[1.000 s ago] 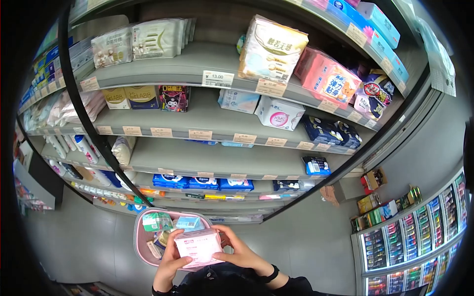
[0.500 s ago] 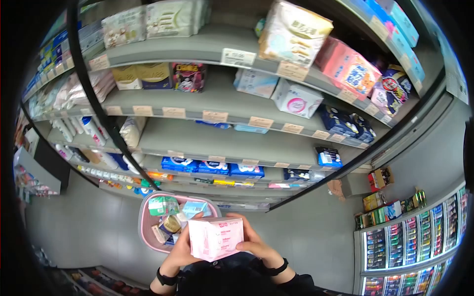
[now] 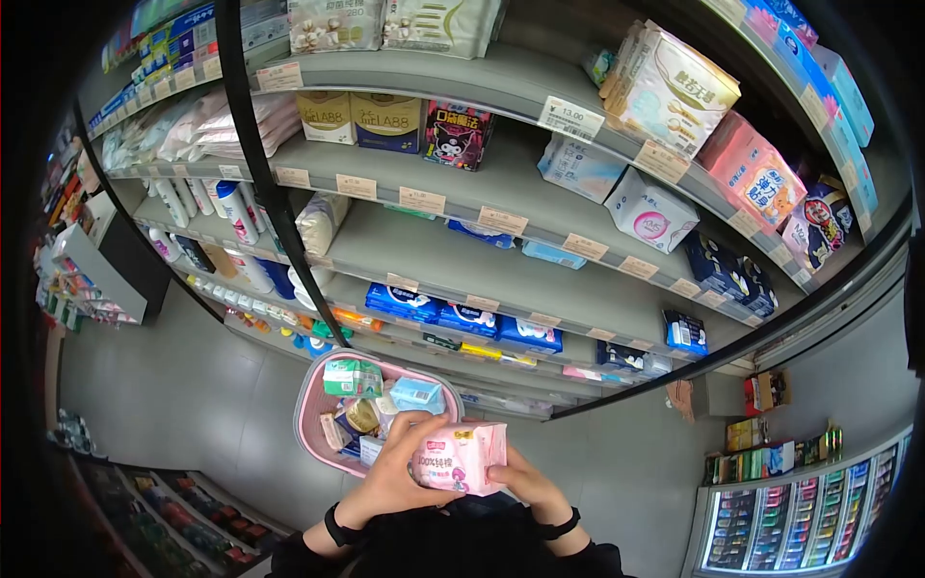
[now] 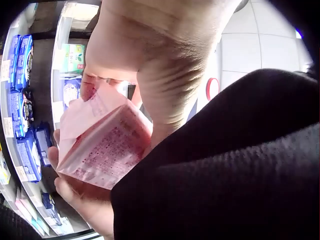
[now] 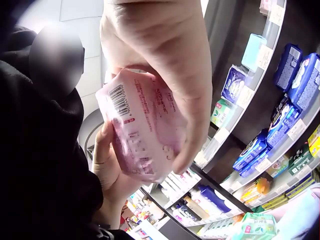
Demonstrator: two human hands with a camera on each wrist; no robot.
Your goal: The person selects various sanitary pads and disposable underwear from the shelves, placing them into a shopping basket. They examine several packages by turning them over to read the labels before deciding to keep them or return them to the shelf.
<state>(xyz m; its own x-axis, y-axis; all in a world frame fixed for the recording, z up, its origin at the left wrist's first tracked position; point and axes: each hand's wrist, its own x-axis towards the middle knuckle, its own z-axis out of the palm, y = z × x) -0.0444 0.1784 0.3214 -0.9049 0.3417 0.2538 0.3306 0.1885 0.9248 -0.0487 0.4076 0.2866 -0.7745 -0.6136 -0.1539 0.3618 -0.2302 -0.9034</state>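
Note:
Both hands hold a small pink package [image 3: 461, 460] in front of the body. The left hand [image 3: 393, 474] grips its left side, fingers over the top edge. The right hand [image 3: 528, 484] pinches the right side, thumb on the front. In the left wrist view the pink package [image 4: 107, 145] shows a face with dense small print, and in the right wrist view the package [image 5: 142, 125] shows a barcode. Just behind the hands is a pink basket [image 3: 310, 424] with a green pack [image 3: 353, 379], a light blue pack [image 3: 417, 394] and several other items inside.
Curved shelves [image 3: 385, 178] with price tags fill the space ahead, holding boxes, pads and blue packs [image 3: 403, 301]. A black post [image 3: 252, 144] stands at the left. Grey floor [image 3: 607, 462] lies right of the basket, and a lit display rack [image 3: 800, 515] is at the lower right.
The package has been turned from a mostly plain printed face to one with a cartoon figure. The left hand now reaches farther over it. The head view has shifted, moving basket and shelves rightward.

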